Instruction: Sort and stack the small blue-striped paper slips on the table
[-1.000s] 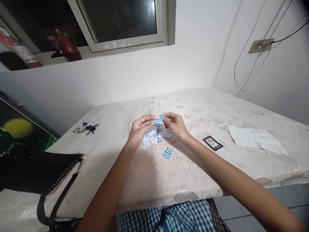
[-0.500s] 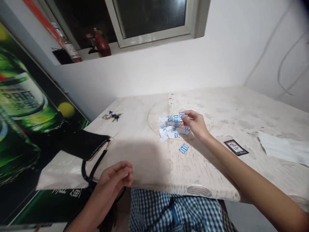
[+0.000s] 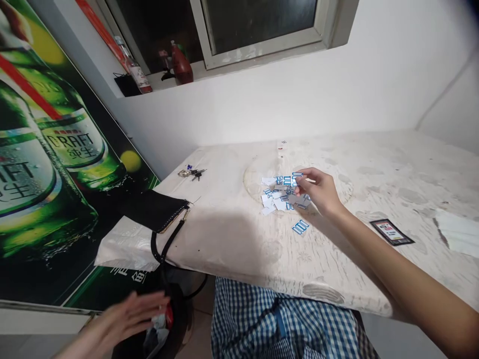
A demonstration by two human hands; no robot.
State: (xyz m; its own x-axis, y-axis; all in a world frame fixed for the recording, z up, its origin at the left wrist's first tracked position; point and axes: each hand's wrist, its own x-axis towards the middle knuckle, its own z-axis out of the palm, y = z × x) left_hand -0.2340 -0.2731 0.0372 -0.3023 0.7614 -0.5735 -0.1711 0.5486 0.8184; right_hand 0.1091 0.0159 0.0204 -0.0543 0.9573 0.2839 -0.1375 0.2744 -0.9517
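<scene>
My right hand (image 3: pixel 320 188) reaches over the table and pinches a small white card with blue markings (image 3: pixel 298 176) between thumb and fingers. Just beneath it lies a loose pile of small white cards (image 3: pixel 279 203), some showing blue print. A separate blue-printed card (image 3: pixel 300 227) lies on the table nearer to me. Off the table's left front edge, my left hand (image 3: pixel 130 315) is stretched out with nothing visible in it, a little blurred. Below that hand stands a dark bin (image 3: pixel 183 319) with crumpled wrappers (image 3: pixel 157 333) in it.
A black bag (image 3: pixel 157 212) with a strap overhangs the table's left edge on white plastic (image 3: pixel 125 244). Keys (image 3: pixel 196 174) lie behind it. A black-edged printed packet (image 3: pixel 392 232) and white paper (image 3: pixel 458 232) are at the right. Bottles (image 3: pixel 182 65) stand on the windowsill.
My left hand has moved left and down from beside the table edge, its curled fingers straightening. The view has turned left. My right hand stays over the pile, holding the card.
</scene>
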